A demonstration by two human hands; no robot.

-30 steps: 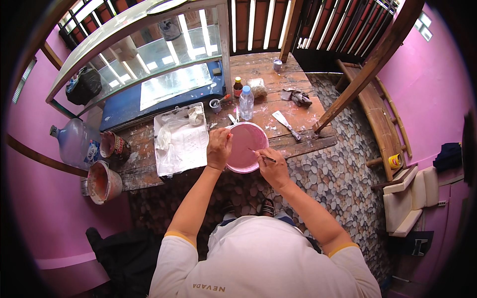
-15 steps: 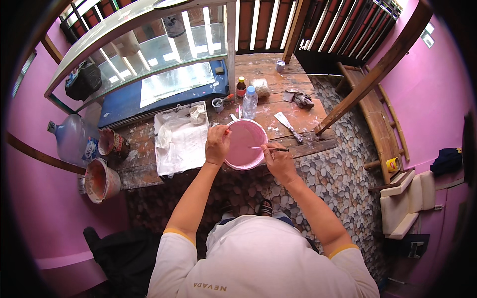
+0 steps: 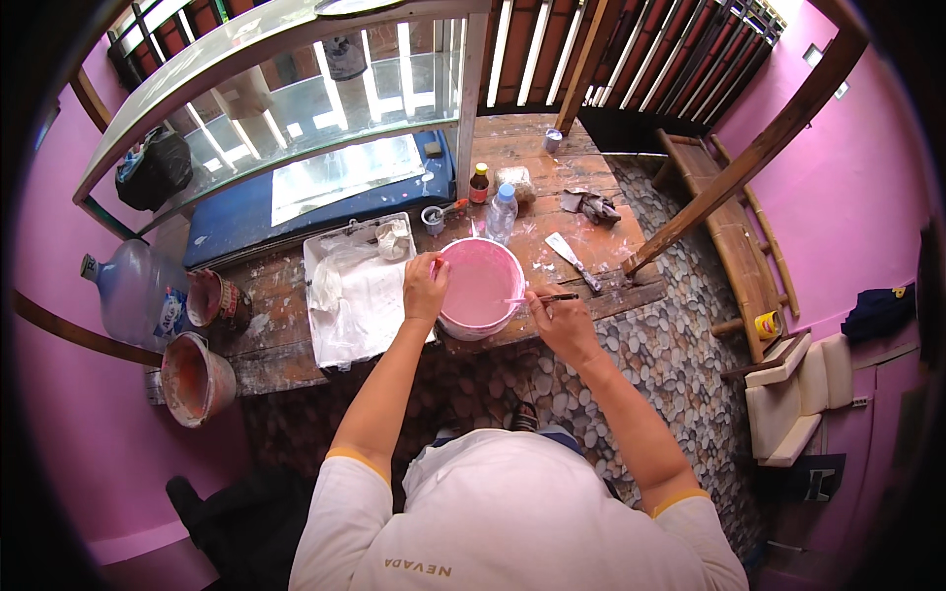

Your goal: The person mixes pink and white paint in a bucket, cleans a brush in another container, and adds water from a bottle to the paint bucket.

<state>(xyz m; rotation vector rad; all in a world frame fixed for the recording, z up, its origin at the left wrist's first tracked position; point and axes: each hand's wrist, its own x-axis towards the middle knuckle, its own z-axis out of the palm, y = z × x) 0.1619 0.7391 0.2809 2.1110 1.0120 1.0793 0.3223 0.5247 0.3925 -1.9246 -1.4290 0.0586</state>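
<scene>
A round bucket of pink paint (image 3: 475,286) stands at the table's near edge. My left hand (image 3: 426,291) is closed at its left rim, fingertips pinched on the edge. In my right hand (image 3: 560,323), beside the right rim, is a slim dark-handled paintbrush (image 3: 564,296). Its pink-coated end reaches just over the rim into the bucket; the bristles are too small to make out. Left of the bucket lies a white-smeared tray (image 3: 363,320) with a crumpled plastic bag and a pale lump. A clear bottle (image 3: 501,219) with a blue cap stands just behind the bucket.
A scraper (image 3: 572,260) and a dark rag (image 3: 591,205) lie to the right on the wooden table (image 3: 621,281). A small cup (image 3: 432,219) and a dark bottle (image 3: 479,185) stand behind. Two used buckets (image 3: 197,379) and a large water jug (image 3: 133,295) are at left. A wooden post (image 3: 734,163) slants at right.
The paintbrush's tip has moved from over the paint toward the bucket's right rim. My left hand stays at the left rim. The whole view has shifted slightly.
</scene>
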